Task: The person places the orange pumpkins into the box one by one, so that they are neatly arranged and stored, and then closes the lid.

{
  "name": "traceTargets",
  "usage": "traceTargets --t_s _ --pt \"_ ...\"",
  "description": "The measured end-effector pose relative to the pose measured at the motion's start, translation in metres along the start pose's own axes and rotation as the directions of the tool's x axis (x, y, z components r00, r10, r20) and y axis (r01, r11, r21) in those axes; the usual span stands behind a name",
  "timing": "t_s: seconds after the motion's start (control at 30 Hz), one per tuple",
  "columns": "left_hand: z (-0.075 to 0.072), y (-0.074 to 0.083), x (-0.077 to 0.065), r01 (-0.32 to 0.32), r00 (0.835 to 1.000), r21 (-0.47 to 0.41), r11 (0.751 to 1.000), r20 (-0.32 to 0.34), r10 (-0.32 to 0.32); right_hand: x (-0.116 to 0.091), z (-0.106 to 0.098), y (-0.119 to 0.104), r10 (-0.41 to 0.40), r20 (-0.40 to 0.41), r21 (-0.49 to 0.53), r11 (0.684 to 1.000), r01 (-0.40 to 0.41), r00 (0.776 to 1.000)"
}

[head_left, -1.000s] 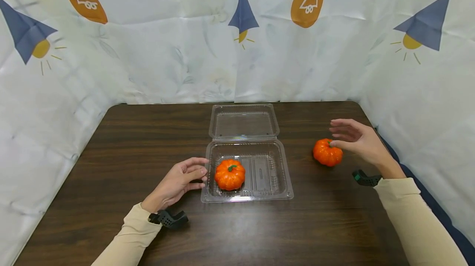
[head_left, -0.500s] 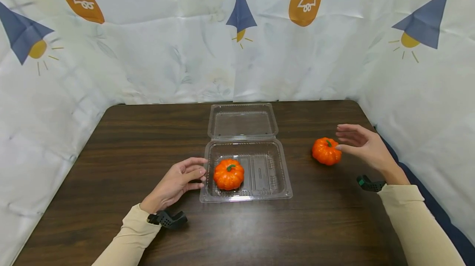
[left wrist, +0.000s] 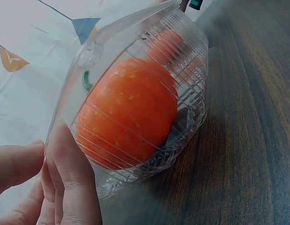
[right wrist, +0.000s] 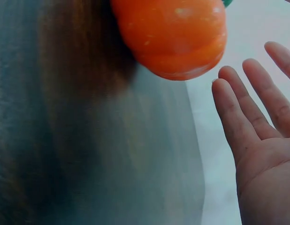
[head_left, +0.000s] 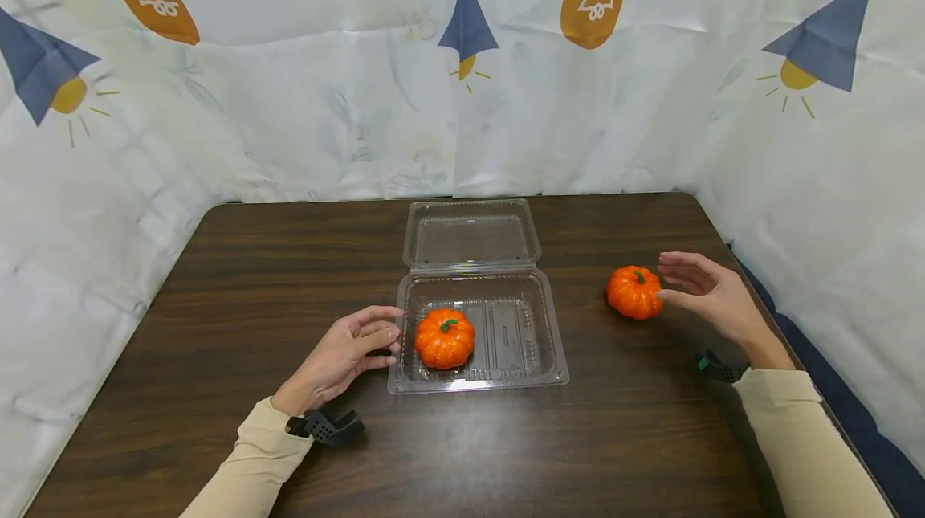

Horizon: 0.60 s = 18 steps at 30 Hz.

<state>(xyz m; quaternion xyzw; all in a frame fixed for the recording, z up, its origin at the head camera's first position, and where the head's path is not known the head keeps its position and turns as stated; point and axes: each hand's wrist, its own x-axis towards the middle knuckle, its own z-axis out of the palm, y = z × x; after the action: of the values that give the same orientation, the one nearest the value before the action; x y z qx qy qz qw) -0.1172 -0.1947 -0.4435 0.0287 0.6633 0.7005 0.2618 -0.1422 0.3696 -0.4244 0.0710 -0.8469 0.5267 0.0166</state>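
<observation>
Well apart: left hand (head_left: 344,355) on container rim (head_left: 478,386), right hand (head_left: 714,299) beside pumpkin (head_left: 633,293)

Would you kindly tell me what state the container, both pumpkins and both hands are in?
Clear container: open, lid folded back.
Left pumpkin: inside the container, stem up.
Right pumpkin: outside, stem up on the table, not held.
Left hand: pinching the container's left rim.
Right hand: beside the right pumpkin, holding nothing; thumb contact unclear.
</observation>
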Motion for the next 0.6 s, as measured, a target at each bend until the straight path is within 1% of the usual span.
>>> traceTargets --t_s 0.27,0.47,0.6 --pt "0.0 0.001 0.0 0.001 1.0 0.003 1.0 0.007 -0.001 -0.004 0.003 0.01 -0.002 0.017 0.004 1.0 0.002 1.0" --pt "0.0 0.001 0.001 0.004 1.0 -0.004 1.0 0.003 -0.004 -0.005 0.005 0.015 -0.003 0.032 -0.023 1.0 0.003 0.999" --pt "0.0 0.001 0.001 0.002 1.0 -0.002 1.0 0.004 -0.002 -0.005 0.007 0.019 0.0 0.049 -0.014 1.0 0.0 0.999"
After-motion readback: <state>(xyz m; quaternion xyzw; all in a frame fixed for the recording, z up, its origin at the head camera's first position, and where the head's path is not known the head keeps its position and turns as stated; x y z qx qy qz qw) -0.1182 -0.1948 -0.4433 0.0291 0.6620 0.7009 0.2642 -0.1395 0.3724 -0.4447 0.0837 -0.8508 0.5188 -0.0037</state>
